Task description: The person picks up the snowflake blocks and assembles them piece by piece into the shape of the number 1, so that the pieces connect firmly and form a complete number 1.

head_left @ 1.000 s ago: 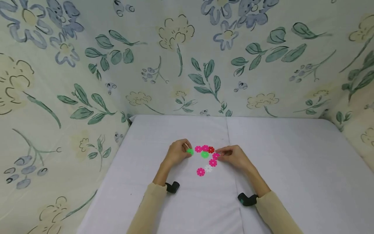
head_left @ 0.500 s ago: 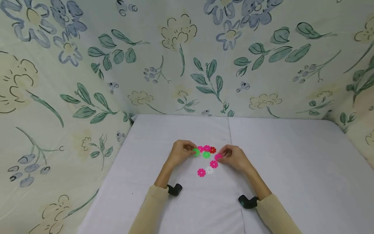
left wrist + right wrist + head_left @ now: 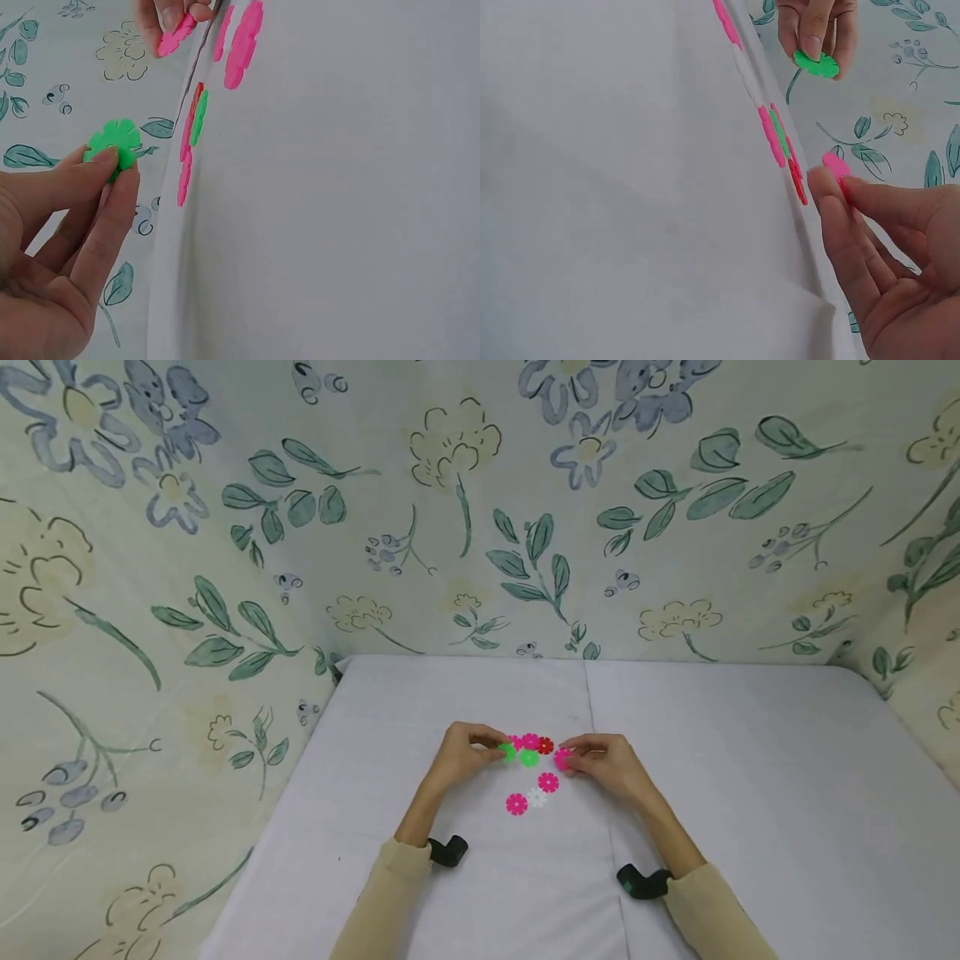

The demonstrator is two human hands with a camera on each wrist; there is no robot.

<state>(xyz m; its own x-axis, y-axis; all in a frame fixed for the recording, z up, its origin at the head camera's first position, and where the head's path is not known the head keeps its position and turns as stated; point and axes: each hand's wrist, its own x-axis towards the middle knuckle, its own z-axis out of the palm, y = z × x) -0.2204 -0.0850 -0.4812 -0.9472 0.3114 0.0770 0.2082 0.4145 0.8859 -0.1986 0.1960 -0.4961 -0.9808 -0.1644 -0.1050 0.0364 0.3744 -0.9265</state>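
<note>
My left hand (image 3: 467, 753) pinches a green notched disc (image 3: 114, 144) between thumb and fingertips, raised above the cloth. Across from it, my right hand (image 3: 606, 762) pinches a pink notched disc (image 3: 562, 759) by its edge. Between the hands, on the table, lie another green disc (image 3: 529, 758), a red disc (image 3: 545, 745) and a pink disc (image 3: 530, 741), close together. Nearer the front are a pink disc (image 3: 548, 782), a white disc (image 3: 537, 797) and one more pink disc (image 3: 516, 804). The left fingertips overlap part of a pink disc in the head view.
A white cloth (image 3: 420, 893) with creases covers the table. Floral fabric (image 3: 450, 527) hangs behind and at the sides. Black wrist-worn devices sit at the left cuff (image 3: 448, 852) and the right cuff (image 3: 643, 882).
My left hand has moved right with the green disc, toward the discs on the cloth. My right hand has lifted its pink disc slightly away from the pink disc below it.
</note>
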